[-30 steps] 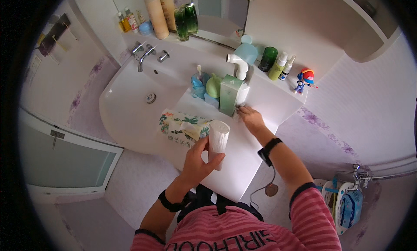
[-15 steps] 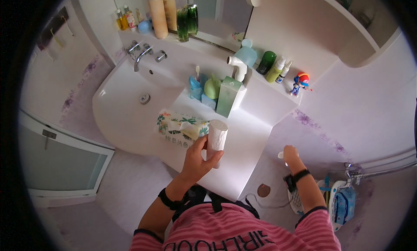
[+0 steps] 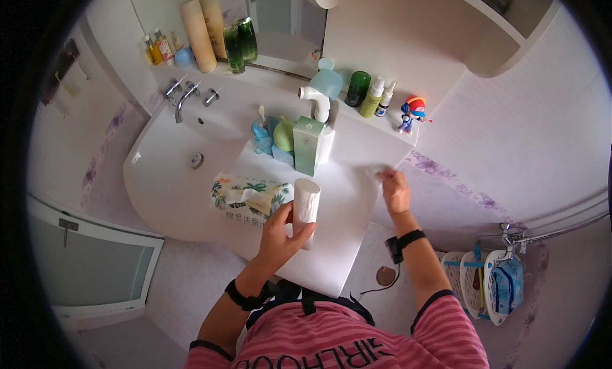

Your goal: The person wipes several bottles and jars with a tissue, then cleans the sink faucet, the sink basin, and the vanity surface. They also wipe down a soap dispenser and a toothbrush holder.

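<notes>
My left hand (image 3: 278, 239) is closed round a white cylindrical container (image 3: 306, 206), its side ridged and its round end tilted up. It is held above the front part of the white countertop (image 3: 341, 209). At the counter's right edge, my right hand (image 3: 396, 190) pinches a small white thing (image 3: 375, 172), too blurred to name. Just left of the container lies a soft pack of tissues (image 3: 255, 200) with a leaf print, one tissue sticking out of its top. Behind the container stands a pale green box (image 3: 308, 147).
A basin (image 3: 159, 171) with a chrome faucet (image 3: 185, 103) lies to the left. Beside the green box stand a blue cup (image 3: 262, 137) and a light green bottle (image 3: 284, 135). Several bottles and a toy figure (image 3: 411, 114) line the back ledge. A white rack (image 3: 481, 283) hangs at right.
My right hand has come up and left from beside the counter to its right edge, with the small white thing in it. My left hand still holds the container; the whole view has shifted.
</notes>
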A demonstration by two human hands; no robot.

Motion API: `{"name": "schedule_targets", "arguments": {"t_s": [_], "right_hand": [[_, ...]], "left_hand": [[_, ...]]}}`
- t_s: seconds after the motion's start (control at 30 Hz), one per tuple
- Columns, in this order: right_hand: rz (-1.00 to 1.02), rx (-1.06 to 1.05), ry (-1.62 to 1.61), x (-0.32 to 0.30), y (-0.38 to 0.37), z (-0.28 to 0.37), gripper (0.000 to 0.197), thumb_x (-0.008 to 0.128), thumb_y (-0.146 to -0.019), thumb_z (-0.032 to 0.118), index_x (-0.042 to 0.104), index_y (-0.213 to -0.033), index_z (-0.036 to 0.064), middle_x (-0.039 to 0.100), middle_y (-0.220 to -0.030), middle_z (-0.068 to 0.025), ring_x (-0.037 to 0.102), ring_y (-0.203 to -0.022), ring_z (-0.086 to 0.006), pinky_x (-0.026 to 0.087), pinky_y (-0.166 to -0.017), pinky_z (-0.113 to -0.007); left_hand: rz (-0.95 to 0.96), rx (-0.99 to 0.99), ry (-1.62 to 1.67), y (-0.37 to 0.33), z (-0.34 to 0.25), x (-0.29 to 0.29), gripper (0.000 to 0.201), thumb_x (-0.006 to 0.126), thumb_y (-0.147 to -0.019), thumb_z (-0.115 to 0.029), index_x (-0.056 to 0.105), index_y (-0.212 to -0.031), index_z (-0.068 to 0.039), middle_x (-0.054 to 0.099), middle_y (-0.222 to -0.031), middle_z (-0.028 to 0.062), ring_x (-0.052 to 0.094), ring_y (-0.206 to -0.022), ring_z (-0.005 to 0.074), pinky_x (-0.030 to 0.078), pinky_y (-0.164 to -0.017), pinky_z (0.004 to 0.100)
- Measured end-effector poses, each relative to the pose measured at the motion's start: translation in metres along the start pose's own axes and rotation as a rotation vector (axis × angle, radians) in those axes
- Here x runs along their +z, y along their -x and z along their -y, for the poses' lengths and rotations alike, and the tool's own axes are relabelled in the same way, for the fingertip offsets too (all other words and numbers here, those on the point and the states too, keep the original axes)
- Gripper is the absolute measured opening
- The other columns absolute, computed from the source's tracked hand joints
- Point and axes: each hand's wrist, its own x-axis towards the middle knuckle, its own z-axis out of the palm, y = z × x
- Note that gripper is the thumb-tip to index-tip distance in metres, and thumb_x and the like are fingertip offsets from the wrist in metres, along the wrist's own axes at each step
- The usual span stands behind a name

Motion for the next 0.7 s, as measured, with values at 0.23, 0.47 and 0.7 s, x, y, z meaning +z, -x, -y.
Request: {"name": "schedule_targets", "arguments": {"t_s": [0.23, 0.47, 0.7], "right_hand": [[-0.095, -0.074, -0.162, -0.037, -0.023, 0.044, 0.023, 0.065, -0.071, -0.007, 0.068, -0.088, 0.0088, 0.057, -0.087, -0.0093, 0.058, -0.073, -0.0214, 0.049, -0.06, -0.03], [-0.199, -0.161, 0.077, -0.019, -0.038, 0.013, 0.015, 0.069, -0.07, 0.0, 0.065, -0.081, 0.0085, 0.059, -0.083, -0.0045, 0.058, -0.071, -0.0219, 0.049, -0.057, -0.033], [-0.225, -0.229, 0.016, -0.021, -0.045, 0.071, 0.021, 0.068, -0.069, 0.001, 0.068, -0.085, 0.0133, 0.059, -0.084, -0.0032, 0.059, -0.071, -0.0209, 0.048, -0.056, -0.031]], "left_hand": [[-0.066, -0.055, -0.005, 0.011, 0.003, -0.02, 0.043, 0.073, -0.075, -0.016, 0.054, -0.108, 0.004, 0.063, -0.09, 0.0148, 0.064, -0.081, 0.0224, 0.05, -0.072, 0.0326], [0.014, -0.022, 0.054, -0.001, -0.014, -0.006, 0.042, 0.072, -0.075, -0.017, 0.054, -0.106, 0.004, 0.063, -0.089, 0.0145, 0.064, -0.081, 0.0225, 0.05, -0.071, 0.0326], [-0.027, -0.058, 0.015, 0.009, -0.009, -0.019, 0.042, 0.072, -0.075, -0.019, 0.054, -0.106, 0.004, 0.063, -0.088, 0.0149, 0.063, -0.078, 0.0234, 0.05, -0.069, 0.0329]]}}
